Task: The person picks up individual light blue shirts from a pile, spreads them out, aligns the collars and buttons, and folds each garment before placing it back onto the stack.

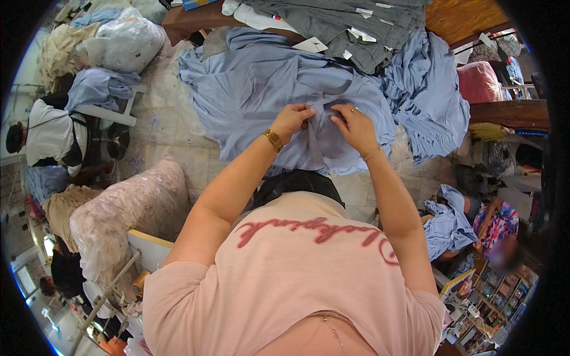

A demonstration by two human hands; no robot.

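A light blue garment [249, 98] is spread in loose folds in front of me. My left hand [291, 123], with a gold watch on its wrist, is closed in a pinch on the garment near its middle, where the cloth is gathered into a ridge. Just to the right, my right hand [356, 127] hovers at the same gathered spot, wearing a ring and a thin bracelet. Its thumb and forefinger are bent toward the cloth with a gap between them. Whether its fingertips touch the fabric is hard to see.
More blue garments [424, 95] are heaped at the right. Grey garments with white tags [350, 29] lie beyond. At far left stand stuffed bags [122, 44], and a large wrapped bundle [136, 207] sits nearer. One person [56, 133] sits at left, another [496, 219] at right with blue cloth.
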